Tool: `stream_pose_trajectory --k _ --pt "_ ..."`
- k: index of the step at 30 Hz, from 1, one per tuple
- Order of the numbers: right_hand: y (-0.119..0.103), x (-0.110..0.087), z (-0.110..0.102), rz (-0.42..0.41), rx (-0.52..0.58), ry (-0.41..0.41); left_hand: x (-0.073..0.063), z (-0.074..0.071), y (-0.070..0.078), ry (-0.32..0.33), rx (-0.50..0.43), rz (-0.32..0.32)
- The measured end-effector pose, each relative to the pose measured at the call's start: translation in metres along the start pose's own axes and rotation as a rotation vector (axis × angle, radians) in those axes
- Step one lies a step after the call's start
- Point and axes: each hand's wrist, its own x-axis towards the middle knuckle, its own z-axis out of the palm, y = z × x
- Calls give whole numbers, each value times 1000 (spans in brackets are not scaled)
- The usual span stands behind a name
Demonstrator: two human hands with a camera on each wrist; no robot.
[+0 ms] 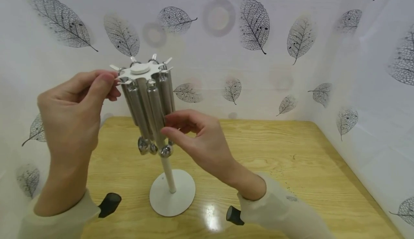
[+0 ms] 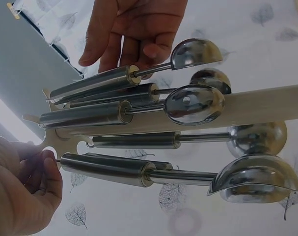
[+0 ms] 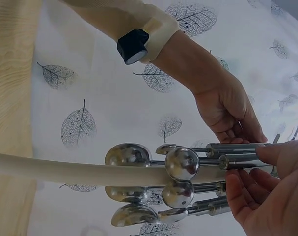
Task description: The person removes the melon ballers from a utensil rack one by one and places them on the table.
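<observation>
A white stand (image 1: 172, 203) with a round base carries a star-shaped hook top (image 1: 140, 72). Several metal scoops (image 2: 194, 104) with round bowls and cylindrical handles hang from it. My left hand (image 1: 72, 115) is at the left edge of the hook top, thumb and fingers pinching the ring end of a scoop (image 2: 107, 168). Lower on the other side, my right hand (image 1: 207, 143) has its thumb and fingers loosely bent beside a scoop handle (image 3: 239, 161), fingertips right at it. Handles partly hide those fingertips.
The stand is on a yellow wooden table (image 1: 275, 170). Behind and beside it hangs a pale curtain (image 1: 210, 59) printed with dark leaves. Black devices (image 1: 110, 205) are worn at both sleeve cuffs.
</observation>
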Motion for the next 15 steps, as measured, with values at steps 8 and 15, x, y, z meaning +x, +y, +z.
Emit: stream_pose_trajectory --k 8,15 --pt "-2 4 10 -5 -33 9 0 -1 1 3 -4 -4" --pt "-3 6 16 -19 -64 21 0 0 -1 2 -52 2"
